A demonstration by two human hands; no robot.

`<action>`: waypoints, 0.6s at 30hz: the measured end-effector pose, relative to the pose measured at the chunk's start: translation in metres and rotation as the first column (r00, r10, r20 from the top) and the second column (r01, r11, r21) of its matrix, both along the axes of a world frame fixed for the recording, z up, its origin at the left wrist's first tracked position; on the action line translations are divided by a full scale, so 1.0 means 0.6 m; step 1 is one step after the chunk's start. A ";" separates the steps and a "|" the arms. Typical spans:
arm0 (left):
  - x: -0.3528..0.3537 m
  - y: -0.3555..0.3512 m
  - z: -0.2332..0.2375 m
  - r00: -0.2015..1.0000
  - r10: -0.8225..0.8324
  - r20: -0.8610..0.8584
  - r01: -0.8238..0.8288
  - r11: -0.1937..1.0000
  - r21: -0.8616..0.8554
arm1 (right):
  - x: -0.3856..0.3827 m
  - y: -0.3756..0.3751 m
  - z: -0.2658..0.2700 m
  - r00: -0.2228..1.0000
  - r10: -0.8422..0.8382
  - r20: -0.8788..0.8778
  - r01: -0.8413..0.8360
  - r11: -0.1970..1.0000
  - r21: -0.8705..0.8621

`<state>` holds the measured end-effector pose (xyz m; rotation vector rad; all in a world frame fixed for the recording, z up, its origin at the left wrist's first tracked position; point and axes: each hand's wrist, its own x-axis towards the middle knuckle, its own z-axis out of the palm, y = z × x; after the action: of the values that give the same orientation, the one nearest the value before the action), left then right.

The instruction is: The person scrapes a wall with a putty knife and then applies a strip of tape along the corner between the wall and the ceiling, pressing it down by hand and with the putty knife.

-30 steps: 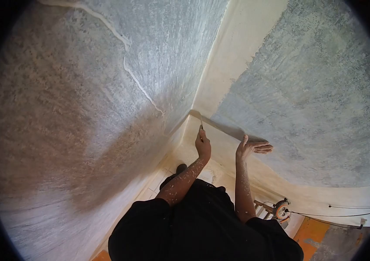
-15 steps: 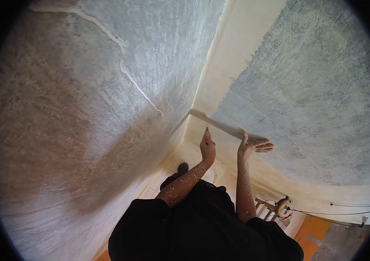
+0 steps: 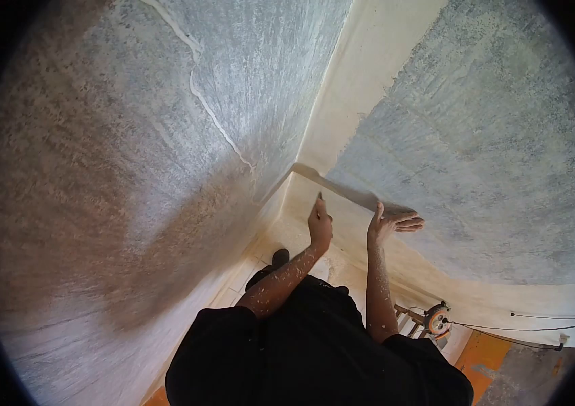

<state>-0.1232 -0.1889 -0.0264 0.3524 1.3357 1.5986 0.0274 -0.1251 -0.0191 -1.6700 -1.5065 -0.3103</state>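
My left hand (image 3: 319, 227) is closed in a fist around a slim tool with a small dark tip (image 3: 320, 195); the rest of it is hidden in my fingers. It is raised near the corner, in front of the pale lower part of the wall (image 3: 345, 220). To its right, my right hand (image 3: 394, 223) is open, thumb up and fingers stretched rightward, level with the lower edge of the grey patch on the right wall (image 3: 477, 155). Pale specks dot both forearms.
A ragged pale line (image 3: 213, 115) runs down the grey left wall (image 3: 84, 162). A smooth cream strip (image 3: 348, 74) follows the corner. At lower right are a round orange-rimmed device (image 3: 437, 318), a wooden frame (image 3: 406, 319), dark cables (image 3: 504, 334) and an orange surface (image 3: 483, 362).
The view has shifted slightly, with the pale line on the left wall now higher. Both hands sit a little higher and keep nearly the same pose.
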 end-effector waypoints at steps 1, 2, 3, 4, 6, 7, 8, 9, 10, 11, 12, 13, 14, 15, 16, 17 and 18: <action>0.003 0.006 -0.013 0.999 0.027 -0.032 -0.026 0.999 0.024 | -0.002 0.001 0.002 1.000 -0.005 -0.006 0.005 1.000 0.012; 0.001 0.014 -0.026 0.996 0.055 -0.066 -0.052 0.997 0.048 | -0.006 0.002 0.002 1.000 -0.009 -0.014 0.009 1.000 0.022; -0.005 0.016 -0.029 0.996 0.066 -0.064 -0.063 0.997 0.039 | -0.008 0.001 0.003 1.000 -0.014 -0.021 0.015 0.999 0.030; -0.014 0.017 -0.020 0.995 0.077 -0.063 -0.075 0.997 0.030 | -0.008 0.001 0.001 0.999 0.007 -0.035 -0.007 1.000 0.018; -0.043 0.018 -0.011 0.999 0.052 0.009 -0.051 0.997 -0.052 | 0.001 -0.003 -0.003 0.998 0.031 -0.061 -0.031 0.999 -0.007; -0.031 0.015 -0.012 0.999 0.039 -0.021 -0.040 0.999 -0.028 | 0.006 -0.006 -0.003 0.996 0.055 -0.066 -0.056 0.998 -0.004; -0.015 0.009 -0.008 0.998 0.028 -0.052 -0.028 1.000 -0.003 | 0.009 -0.009 -0.003 0.994 0.081 -0.072 -0.081 0.997 0.001; 0.000 0.005 -0.018 0.996 0.022 -0.081 -0.021 1.000 0.019 | 0.012 -0.014 -0.002 0.991 0.110 -0.075 -0.110 0.994 0.002; 0.004 0.010 -0.028 0.996 0.070 -0.055 -0.068 0.997 0.039 | 0.013 -0.015 -0.001 0.991 0.109 -0.075 -0.109 0.994 0.009; 0.001 0.020 -0.038 0.992 0.120 -0.033 -0.118 0.991 0.060 | 0.009 -0.014 0.001 0.991 0.110 -0.078 -0.109 0.994 0.018; -0.010 0.026 -0.037 0.991 0.133 -0.021 -0.132 0.990 0.040 | 0.006 -0.013 0.003 0.990 0.110 -0.083 -0.108 0.994 0.026; -0.024 0.031 -0.026 0.989 0.146 -0.009 -0.146 0.989 0.021 | 0.005 -0.013 0.004 0.990 0.115 -0.086 -0.113 0.993 0.027; -0.054 0.035 -0.018 0.993 0.122 -0.008 -0.122 0.992 -0.036 | 0.004 -0.011 0.005 0.989 0.117 -0.089 -0.114 0.993 0.029; -0.069 0.035 -0.012 0.996 0.093 -0.004 -0.093 0.991 -0.095 | 0.007 -0.014 0.002 0.989 0.114 -0.091 -0.112 0.993 0.029; -0.062 0.031 -0.022 0.994 0.098 -0.049 -0.099 0.995 -0.028 | 0.012 -0.018 0.000 0.991 0.106 -0.085 -0.105 0.994 0.018; -0.044 0.022 -0.020 0.997 0.061 -0.053 -0.062 0.998 -0.013 | 0.014 -0.016 0.000 0.991 0.105 -0.079 -0.104 0.995 0.012; -0.022 0.010 -0.018 0.998 0.027 -0.062 -0.027 1.000 0.000 | 0.012 -0.013 -0.002 0.991 0.107 -0.076 -0.107 0.994 0.005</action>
<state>-0.1364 -0.1832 -0.0369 0.3875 1.3930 1.6215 0.0344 -0.1330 -0.0203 -1.5765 -1.5317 -0.1873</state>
